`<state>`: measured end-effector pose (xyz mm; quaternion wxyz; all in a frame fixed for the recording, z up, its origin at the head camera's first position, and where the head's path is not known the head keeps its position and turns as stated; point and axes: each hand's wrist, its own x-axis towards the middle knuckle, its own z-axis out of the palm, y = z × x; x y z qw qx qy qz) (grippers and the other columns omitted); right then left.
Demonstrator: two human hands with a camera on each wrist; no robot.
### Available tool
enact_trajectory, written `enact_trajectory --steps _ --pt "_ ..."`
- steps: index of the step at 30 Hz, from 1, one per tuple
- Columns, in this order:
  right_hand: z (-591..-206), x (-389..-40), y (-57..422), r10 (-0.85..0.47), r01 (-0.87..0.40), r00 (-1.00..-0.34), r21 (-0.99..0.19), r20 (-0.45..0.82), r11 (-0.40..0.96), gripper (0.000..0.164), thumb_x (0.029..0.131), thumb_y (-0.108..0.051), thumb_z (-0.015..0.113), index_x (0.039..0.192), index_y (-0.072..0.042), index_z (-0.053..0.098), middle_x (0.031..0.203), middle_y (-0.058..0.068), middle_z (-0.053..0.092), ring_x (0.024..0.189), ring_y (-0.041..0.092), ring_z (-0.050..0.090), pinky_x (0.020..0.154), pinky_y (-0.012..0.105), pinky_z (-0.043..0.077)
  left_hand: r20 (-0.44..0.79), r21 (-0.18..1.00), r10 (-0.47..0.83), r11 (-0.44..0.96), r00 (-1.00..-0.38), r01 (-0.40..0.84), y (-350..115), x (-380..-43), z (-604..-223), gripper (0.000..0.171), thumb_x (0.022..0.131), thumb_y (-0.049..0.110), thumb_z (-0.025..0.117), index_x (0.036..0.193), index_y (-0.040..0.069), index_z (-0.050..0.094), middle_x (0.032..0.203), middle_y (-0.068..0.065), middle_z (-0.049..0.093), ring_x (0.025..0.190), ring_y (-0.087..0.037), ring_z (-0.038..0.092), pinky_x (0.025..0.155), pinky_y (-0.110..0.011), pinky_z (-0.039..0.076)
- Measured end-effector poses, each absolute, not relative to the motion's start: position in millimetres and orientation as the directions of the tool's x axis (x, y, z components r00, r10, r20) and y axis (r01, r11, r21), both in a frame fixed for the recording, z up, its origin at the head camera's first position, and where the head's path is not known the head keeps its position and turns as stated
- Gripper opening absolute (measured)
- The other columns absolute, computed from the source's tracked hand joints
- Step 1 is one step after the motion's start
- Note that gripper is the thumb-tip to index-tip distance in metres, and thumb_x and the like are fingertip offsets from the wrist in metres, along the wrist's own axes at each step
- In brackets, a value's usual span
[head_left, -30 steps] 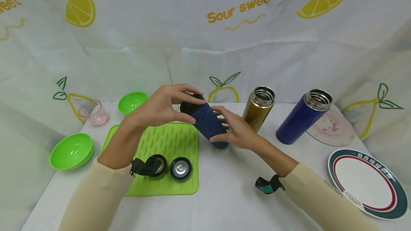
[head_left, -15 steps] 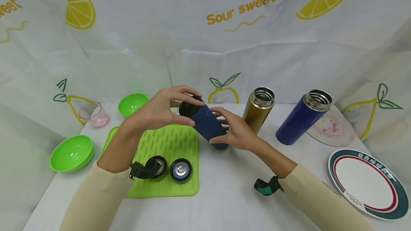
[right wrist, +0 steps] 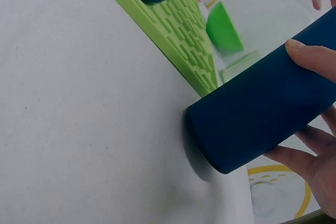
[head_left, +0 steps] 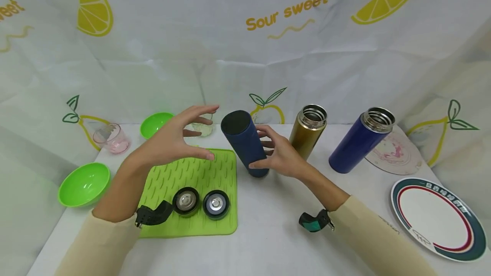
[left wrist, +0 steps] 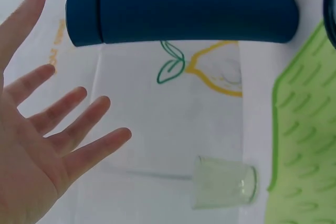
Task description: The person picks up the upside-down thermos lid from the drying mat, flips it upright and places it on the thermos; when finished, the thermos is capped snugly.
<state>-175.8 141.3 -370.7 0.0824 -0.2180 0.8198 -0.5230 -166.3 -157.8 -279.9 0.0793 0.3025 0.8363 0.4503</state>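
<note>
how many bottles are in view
3: the dark blue bottle in the right hand, the gold bottle beside that hand, and the violet-blue bottle furthest right.

A mat (head_left: 180, 165) left, a plate (head_left: 433, 216) right

I see two lids (head_left: 216, 203) side by side on the mat. Right of it, a first bottle (head_left: 244, 142) is in the right hand (head_left: 281, 152), the left hand (head_left: 170, 139) on its left; farther right stand a second bottle (head_left: 307, 133), then a third bottle (head_left: 354, 146). A bowl (head_left: 84, 184) sits left.
</note>
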Motion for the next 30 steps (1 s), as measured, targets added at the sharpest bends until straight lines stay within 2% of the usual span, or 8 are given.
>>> enact_trajectory --steps 6,14,16,21,23,27,30 --pt "-378.2 -179.6 137.3 -0.426 -0.235 -0.898 -0.939 0.11 0.253 0.094 0.073 0.001 0.089 0.151 -0.018 0.039 0.145 0.017 0.052 0.134 0.044 0.058 0.109 0.06 0.049 0.105 0.805 0.546 0.444 -0.831 0.394 -182.4 -150.9 -295.1 0.098 0.077 0.021 0.091 0.157 0.035 0.036 0.163 0.007 0.037 0.138 -0.023 0.052 0.112 -0.058 0.047" --pt "-385.4 -182.3 136.2 -0.392 -0.205 -0.912 -0.96 0.117 0.191 0.097 0.073 0.005 0.087 0.151 -0.019 0.036 0.148 0.018 0.049 0.134 0.043 0.058 0.106 0.056 0.054 0.069 0.809 0.535 0.464 -0.842 0.361 -206.3 -134.8 -319.1 0.097 0.078 0.02 0.09 0.157 0.036 0.035 0.163 0.004 0.038 0.143 -0.028 0.047 0.114 -0.053 0.047" --pt "-387.3 -183.3 135.4 -0.39 -0.193 -0.914 -0.966 0.113 0.174 0.097 0.073 0.005 0.087 0.151 -0.02 0.035 0.149 0.017 0.048 0.134 0.042 0.058 0.105 0.055 0.054 0.068 0.803 0.526 0.476 -0.848 0.36 -211.2 -130.9 -325.4 0.098 0.078 0.02 0.09 0.157 0.034 0.034 0.163 0.002 0.039 0.142 -0.024 0.047 0.114 -0.049 0.048" --pt "-390.7 -185.8 133.1 -0.395 -0.176 -0.912 -0.975 0.108 0.139 0.097 0.074 0.006 0.086 0.151 -0.022 0.034 0.151 0.016 0.046 0.136 0.043 0.056 0.106 0.056 0.053 0.061 0.816 0.516 0.467 -0.854 0.34 -220.8 -118.8 -341.8 0.101 0.076 0.018 0.09 0.158 0.031 0.034 0.162 -0.001 0.04 0.137 0.002 0.047 0.113 -0.028 0.049" --pt "-391.8 -186.6 132.9 -0.397 -0.175 -0.911 -0.976 0.11 0.131 0.097 0.075 0.007 0.085 0.151 -0.022 0.033 0.153 0.016 0.045 0.137 0.044 0.055 0.107 0.058 0.052 0.053 0.826 0.512 0.46 -0.857 0.325 -224.2 -114.0 -348.0 0.1 0.076 0.017 0.091 0.158 0.029 0.034 0.161 -0.003 0.041 0.136 0.006 0.046 0.112 -0.021 0.048" --pt "-393.2 -188.1 132.6 -0.401 -0.171 -0.909 -0.978 0.11 0.118 0.097 0.075 0.007 0.085 0.152 -0.022 0.032 0.155 0.016 0.043 0.139 0.044 0.053 0.108 0.059 0.051 0.029 0.826 0.49 0.478 -0.871 0.297 -231.1 -105.1 -358.3 0.1 0.076 0.021 0.091 0.159 0.022 0.035 0.16 -0.007 0.042 0.142 -0.018 0.048 0.111 -0.016 0.047" --pt "-393.8 -188.6 132.5 -0.403 -0.168 -0.908 -0.98 0.111 0.11 0.098 0.075 0.007 0.084 0.152 -0.022 0.032 0.156 0.016 0.043 0.139 0.044 0.053 0.109 0.06 0.05 0.009 0.828 0.474 0.49 -0.88 0.273 -235.3 -100.6 -366.6 0.099 0.075 0.025 0.091 0.158 0.018 0.037 0.16 -0.01 0.043 0.142 -0.035 0.045 0.11 -0.015 0.046"
